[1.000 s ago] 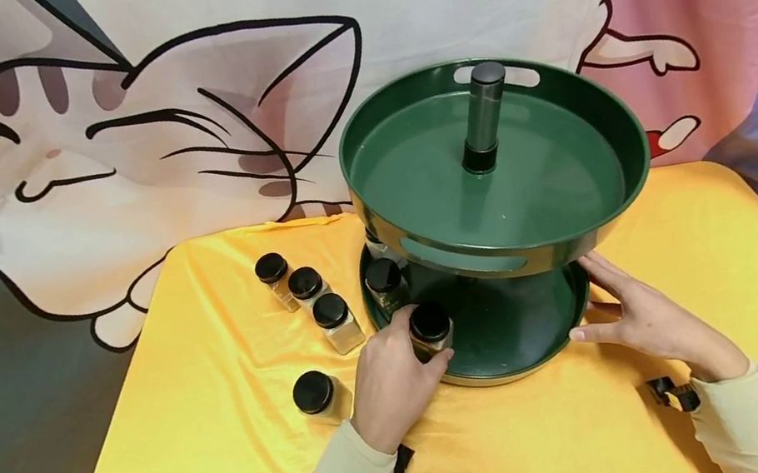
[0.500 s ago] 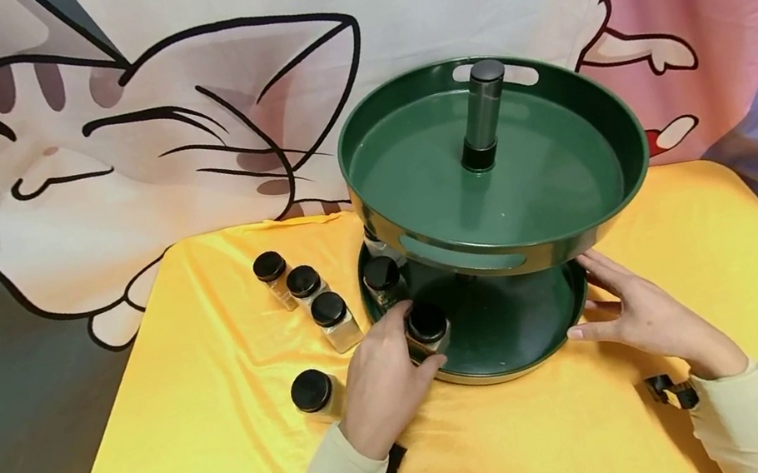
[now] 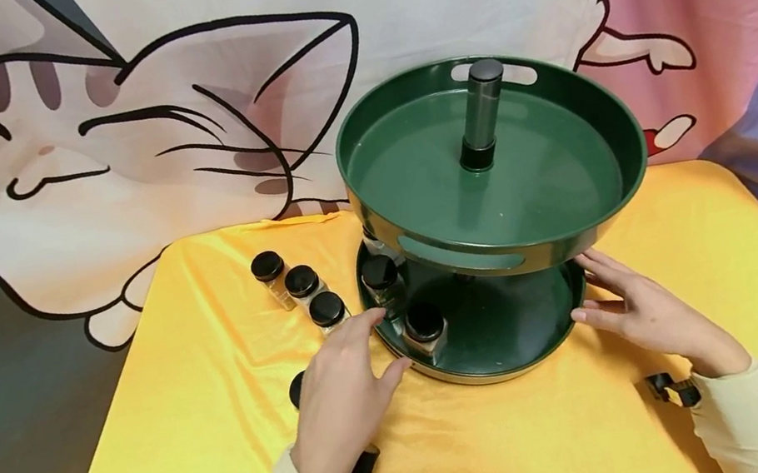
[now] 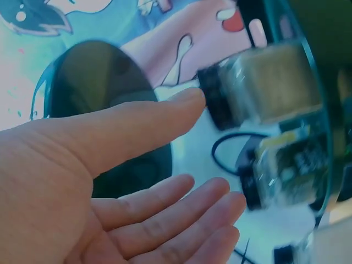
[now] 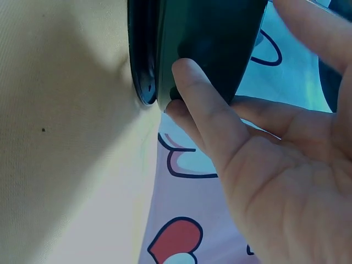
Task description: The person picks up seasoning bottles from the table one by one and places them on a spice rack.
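Note:
A two-tier green tray stand with a dark centre post [image 3: 483,112] stands on a yellow cloth. On the lower tray [image 3: 512,344], near its front left rim, a square clear jar with a black lid [image 3: 426,330] stands upright. My left hand [image 3: 343,399] is just left of that jar, fingers spread and holding nothing. In the left wrist view, its thumb is close to a black-lidded jar [image 4: 269,88]. My right hand [image 3: 647,312] touches the lower tray's right side with extended fingers [image 5: 206,99]; its thumb is apart from the wall in the right wrist view.
Behind the front jar, a second jar [image 3: 382,280] and a partly hidden jar [image 3: 377,247] stand in the lower tray. Several black-lidded jars [image 3: 270,272] stand on the cloth to the left, one partly behind my left hand. The upper tray [image 3: 556,163] overhangs the lower one.
My left hand has let go of the jar and drawn back to the left, leaving it on the lower tray. My right thumb has lifted slightly; that hand otherwise stays put.

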The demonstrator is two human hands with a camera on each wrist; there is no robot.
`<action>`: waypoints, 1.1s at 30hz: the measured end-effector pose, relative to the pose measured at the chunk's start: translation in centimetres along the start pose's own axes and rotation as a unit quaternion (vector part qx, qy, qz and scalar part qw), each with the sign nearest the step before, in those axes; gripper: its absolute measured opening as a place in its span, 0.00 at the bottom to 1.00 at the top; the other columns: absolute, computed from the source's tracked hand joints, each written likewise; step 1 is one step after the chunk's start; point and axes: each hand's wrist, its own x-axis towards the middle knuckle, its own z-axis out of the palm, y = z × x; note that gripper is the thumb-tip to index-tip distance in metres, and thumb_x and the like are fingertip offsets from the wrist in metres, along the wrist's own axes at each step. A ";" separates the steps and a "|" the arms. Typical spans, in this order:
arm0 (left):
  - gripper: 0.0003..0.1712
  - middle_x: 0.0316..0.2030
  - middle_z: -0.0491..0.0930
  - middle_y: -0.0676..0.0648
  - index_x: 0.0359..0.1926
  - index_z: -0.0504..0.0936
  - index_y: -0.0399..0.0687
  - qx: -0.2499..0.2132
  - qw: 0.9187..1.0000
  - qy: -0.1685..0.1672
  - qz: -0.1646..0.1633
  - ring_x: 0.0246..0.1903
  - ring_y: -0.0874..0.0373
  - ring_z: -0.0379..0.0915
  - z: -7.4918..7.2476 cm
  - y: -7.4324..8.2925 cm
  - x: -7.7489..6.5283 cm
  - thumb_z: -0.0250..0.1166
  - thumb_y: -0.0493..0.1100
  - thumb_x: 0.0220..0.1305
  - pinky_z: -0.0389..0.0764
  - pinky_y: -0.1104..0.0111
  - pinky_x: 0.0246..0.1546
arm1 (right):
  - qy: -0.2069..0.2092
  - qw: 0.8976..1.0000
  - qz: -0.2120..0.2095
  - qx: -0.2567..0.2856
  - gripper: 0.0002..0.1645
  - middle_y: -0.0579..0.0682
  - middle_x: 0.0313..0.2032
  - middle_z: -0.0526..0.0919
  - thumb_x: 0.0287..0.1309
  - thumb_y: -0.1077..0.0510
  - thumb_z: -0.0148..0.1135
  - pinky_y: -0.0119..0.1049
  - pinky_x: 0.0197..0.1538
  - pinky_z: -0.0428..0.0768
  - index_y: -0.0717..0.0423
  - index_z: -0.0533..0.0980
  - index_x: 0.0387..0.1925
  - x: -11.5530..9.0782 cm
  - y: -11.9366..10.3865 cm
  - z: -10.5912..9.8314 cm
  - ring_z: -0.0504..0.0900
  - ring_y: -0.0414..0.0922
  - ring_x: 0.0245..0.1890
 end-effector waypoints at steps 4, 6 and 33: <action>0.31 0.42 0.80 0.53 0.50 0.79 0.50 0.001 1.000 0.020 0.001 0.37 0.60 0.78 -1.4 -0.7 -0.2 0.76 0.49 0.42 0.78 0.66 0.30 | 0.006 0.999 -0.013 -0.037 0.39 0.47 0.71 0.43 0.64 0.56 0.55 0.35 0.54 0.73 0.44 0.49 0.71 -0.1 0.1 -0.2 0.63 0.60 0.62; 0.30 0.41 0.79 0.53 0.49 0.79 0.51 0.003 1.000 0.022 -0.005 0.37 0.60 0.77 -2.0 -1.2 -0.2 0.76 0.49 0.42 0.78 0.66 0.30 | 0.004 0.999 -0.017 -0.046 0.37 0.48 0.71 0.43 0.65 0.58 0.52 0.25 0.55 0.70 0.44 0.49 0.71 0.0 0.2 -0.2 0.64 0.61 0.61; 0.56 0.54 0.73 0.44 0.63 0.66 0.48 0.004 0.987 -0.121 -0.105 0.51 0.46 0.71 -4.7 -8.3 -3.3 0.60 0.78 0.39 0.74 0.51 0.46 | 0.041 0.999 -0.015 0.009 0.43 0.51 0.68 0.53 0.59 0.64 0.59 0.21 0.48 0.72 0.43 0.52 0.70 0.3 0.2 -0.2 0.60 0.59 0.63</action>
